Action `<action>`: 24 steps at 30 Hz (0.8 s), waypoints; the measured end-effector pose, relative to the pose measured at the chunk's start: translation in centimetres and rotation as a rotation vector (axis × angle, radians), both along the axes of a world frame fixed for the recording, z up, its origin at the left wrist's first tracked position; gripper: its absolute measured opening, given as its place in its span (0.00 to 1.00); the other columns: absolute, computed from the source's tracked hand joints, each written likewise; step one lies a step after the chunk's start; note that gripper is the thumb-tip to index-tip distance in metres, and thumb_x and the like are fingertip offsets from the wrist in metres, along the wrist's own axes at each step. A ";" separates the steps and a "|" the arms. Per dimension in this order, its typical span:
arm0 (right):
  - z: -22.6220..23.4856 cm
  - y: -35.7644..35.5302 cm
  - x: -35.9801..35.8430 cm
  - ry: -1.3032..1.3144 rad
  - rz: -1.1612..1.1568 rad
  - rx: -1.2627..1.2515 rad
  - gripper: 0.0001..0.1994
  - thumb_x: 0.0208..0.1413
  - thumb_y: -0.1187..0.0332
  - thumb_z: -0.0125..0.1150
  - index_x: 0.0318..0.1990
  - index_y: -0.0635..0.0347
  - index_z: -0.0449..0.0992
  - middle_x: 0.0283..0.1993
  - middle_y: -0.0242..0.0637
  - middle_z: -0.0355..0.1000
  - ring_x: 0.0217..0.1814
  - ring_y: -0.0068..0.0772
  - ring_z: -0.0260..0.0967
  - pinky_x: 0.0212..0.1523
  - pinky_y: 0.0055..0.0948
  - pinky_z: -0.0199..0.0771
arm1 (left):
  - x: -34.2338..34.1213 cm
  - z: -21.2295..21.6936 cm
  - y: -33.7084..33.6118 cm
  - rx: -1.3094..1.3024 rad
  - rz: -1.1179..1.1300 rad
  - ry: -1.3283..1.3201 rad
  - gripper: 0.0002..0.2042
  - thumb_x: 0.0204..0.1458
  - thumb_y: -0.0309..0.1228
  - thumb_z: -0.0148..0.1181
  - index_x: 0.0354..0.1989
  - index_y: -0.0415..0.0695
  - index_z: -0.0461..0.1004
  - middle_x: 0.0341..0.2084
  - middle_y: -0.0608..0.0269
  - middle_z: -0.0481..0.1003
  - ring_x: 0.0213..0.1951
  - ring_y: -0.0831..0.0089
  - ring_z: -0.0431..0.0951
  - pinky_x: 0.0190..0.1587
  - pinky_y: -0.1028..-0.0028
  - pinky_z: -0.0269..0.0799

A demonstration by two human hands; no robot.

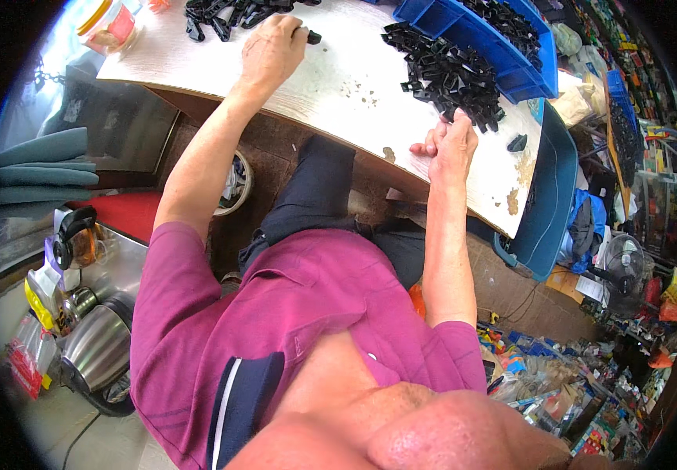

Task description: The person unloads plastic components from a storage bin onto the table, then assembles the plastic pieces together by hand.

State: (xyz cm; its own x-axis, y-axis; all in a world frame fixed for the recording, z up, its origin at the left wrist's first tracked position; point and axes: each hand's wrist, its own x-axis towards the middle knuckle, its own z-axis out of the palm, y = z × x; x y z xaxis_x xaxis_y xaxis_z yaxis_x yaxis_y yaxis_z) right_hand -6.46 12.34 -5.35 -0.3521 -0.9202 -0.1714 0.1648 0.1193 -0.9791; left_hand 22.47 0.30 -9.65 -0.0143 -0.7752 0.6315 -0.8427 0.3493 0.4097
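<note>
My left hand (274,53) is at the table's far side, its fingers curled down. A small black plastic piece (314,37) sticks out to the right of these fingers, which seem closed on it. Just left of that hand lies a loose heap of black plastic parts (225,17). My right hand (453,150) is at the near edge of a larger pile of small black plastic pieces (454,77). Thumb and forefinger are pinched together against the pile, and the other fingers are curled. Whatever that pinch holds blends into the black pieces.
Behind the larger pile stands a blue plastic bin (530,76) with more black parts. One loose black piece (517,143) lies near the right edge of the white table (338,117). A jar (108,27) stands far left; a teal bin (546,204) is beside the table.
</note>
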 end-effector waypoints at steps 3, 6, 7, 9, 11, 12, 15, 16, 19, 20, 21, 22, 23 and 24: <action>-0.2 -0.1 0.1 0.008 0.010 -0.006 0.20 0.67 0.54 0.42 0.29 0.60 0.66 0.12 0.25 0.48 0.12 0.23 0.51 0.16 0.37 0.75 | 1.1 -1.1 -1.1 -0.024 0.059 0.015 0.11 0.57 0.37 0.59 0.40 0.45 0.81 0.35 0.53 0.80 0.40 0.53 0.81 0.46 0.60 0.75; -0.3 0.0 -0.2 0.003 0.008 -0.003 0.20 0.67 0.54 0.43 0.24 0.57 0.64 0.12 0.25 0.48 0.12 0.22 0.52 0.16 0.36 0.76 | 0.9 -1.0 -1.2 0.043 0.041 0.041 0.13 0.57 0.39 0.58 0.39 0.44 0.82 0.33 0.53 0.81 0.39 0.53 0.81 0.46 0.60 0.75; -0.2 0.0 0.0 0.003 0.008 -0.003 0.20 0.67 0.54 0.43 0.24 0.57 0.64 0.12 0.25 0.48 0.12 0.22 0.52 0.16 0.36 0.76 | 1.0 -1.0 -1.1 0.070 0.026 0.073 0.14 0.56 0.41 0.59 0.40 0.44 0.82 0.32 0.54 0.81 0.39 0.53 0.82 0.46 0.59 0.75; 0.0 0.1 0.5 0.019 0.008 -0.009 0.21 0.67 0.55 0.44 0.22 0.54 0.61 0.12 0.25 0.48 0.13 0.22 0.52 0.16 0.36 0.77 | 1.3 -1.3 -1.4 0.087 0.034 0.104 0.14 0.55 0.41 0.60 0.40 0.45 0.82 0.31 0.55 0.82 0.38 0.54 0.82 0.46 0.59 0.75; 0.0 0.2 0.3 0.030 0.005 -0.014 0.20 0.67 0.56 0.44 0.22 0.54 0.60 0.12 0.25 0.48 0.13 0.21 0.52 0.16 0.35 0.77 | 1.0 -0.4 -1.1 0.107 0.033 0.138 0.14 0.54 0.42 0.61 0.41 0.47 0.82 0.30 0.56 0.82 0.37 0.55 0.83 0.45 0.59 0.75; -0.1 0.2 0.3 0.040 0.006 -0.019 0.20 0.67 0.56 0.45 0.22 0.53 0.60 0.12 0.25 0.49 0.13 0.21 0.53 0.16 0.35 0.77 | 1.1 0.1 -0.8 0.286 -0.022 0.108 0.14 0.54 0.42 0.62 0.43 0.46 0.82 0.34 0.54 0.80 0.41 0.55 0.80 0.47 0.58 0.74; -0.6 0.2 -0.1 -0.024 0.007 -0.055 0.15 0.67 0.59 0.47 0.33 0.60 0.68 0.12 0.25 0.53 0.11 0.19 0.54 0.13 0.32 0.76 | 0.0 0.6 0.9 0.368 -0.040 -0.038 0.16 0.52 0.42 0.64 0.44 0.46 0.82 0.38 0.53 0.79 0.45 0.55 0.78 0.49 0.58 0.73; -0.7 0.2 -0.1 -0.025 0.003 -0.054 0.15 0.67 0.59 0.47 0.33 0.60 0.68 0.12 0.25 0.53 0.11 0.19 0.54 0.13 0.32 0.76 | -0.4 0.5 1.4 0.269 0.001 -0.153 0.17 0.52 0.44 0.64 0.44 0.46 0.82 0.39 0.53 0.79 0.45 0.56 0.78 0.50 0.59 0.72; -1.0 0.1 -0.3 -0.033 0.012 -0.075 0.15 0.67 0.59 0.46 0.31 0.58 0.67 0.12 0.25 0.53 0.11 0.19 0.54 0.13 0.32 0.76 | -1.0 0.3 2.7 0.165 -0.048 -0.116 0.15 0.54 0.41 0.62 0.45 0.47 0.81 0.38 0.54 0.79 0.43 0.57 0.78 0.49 0.60 0.72; -1.0 0.1 -0.2 -0.034 0.015 -0.081 0.16 0.67 0.58 0.46 0.30 0.58 0.66 0.12 0.26 0.53 0.11 0.19 0.54 0.13 0.32 0.76 | -1.4 0.2 3.2 0.118 -0.075 -0.094 0.14 0.56 0.40 0.62 0.46 0.47 0.80 0.38 0.54 0.79 0.42 0.58 0.79 0.48 0.61 0.73; -1.0 0.1 -0.2 -0.035 0.016 -0.087 0.16 0.67 0.58 0.45 0.29 0.57 0.66 0.12 0.26 0.53 0.11 0.19 0.54 0.13 0.33 0.76 | -1.9 0.1 3.7 0.120 -0.087 -0.086 0.14 0.56 0.40 0.62 0.46 0.47 0.80 0.38 0.54 0.79 0.42 0.58 0.79 0.48 0.61 0.73; -1.0 0.0 -0.2 -0.034 0.009 -0.086 0.16 0.67 0.58 0.45 0.29 0.57 0.66 0.12 0.26 0.53 0.11 0.19 0.54 0.13 0.33 0.76 | -2.8 0.4 4.3 0.203 -0.152 0.088 0.13 0.57 0.38 0.61 0.46 0.45 0.79 0.36 0.56 0.79 0.40 0.62 0.79 0.46 0.65 0.73; -1.0 0.0 -0.2 -0.040 -0.002 -0.072 0.16 0.67 0.58 0.44 0.29 0.57 0.66 0.12 0.26 0.53 0.11 0.20 0.54 0.12 0.33 0.75 | -3.7 0.7 4.8 0.288 -0.217 0.263 0.12 0.59 0.36 0.60 0.46 0.43 0.77 0.34 0.57 0.79 0.38 0.66 0.79 0.43 0.68 0.73; -1.0 -0.1 -0.2 -0.045 -0.013 -0.057 0.17 0.67 0.57 0.43 0.29 0.57 0.66 0.12 0.26 0.53 0.11 0.20 0.54 0.12 0.33 0.75 | -4.6 0.5 5.2 0.290 -0.226 0.265 0.12 0.59 0.36 0.60 0.46 0.43 0.77 0.34 0.57 0.79 0.38 0.66 0.79 0.43 0.68 0.73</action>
